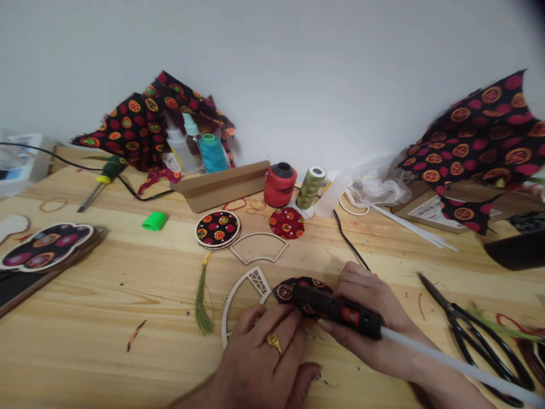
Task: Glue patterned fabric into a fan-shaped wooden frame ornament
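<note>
Both hands are bare, no sleeves showing at the wrists. The left hand [264, 355] wears a gold ring [273, 342] with a raised ornament; the right hand [374, 318] wears nothing.

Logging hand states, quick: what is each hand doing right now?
Left hand: flat, fingers pressing the wooden fan frame down.
Right hand: closed grip on the glue gun.

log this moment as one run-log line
right hand: holds glue gun over fabric piece | left hand: pressing on wooden frame | nearby: scissors, red thread spool
</note>
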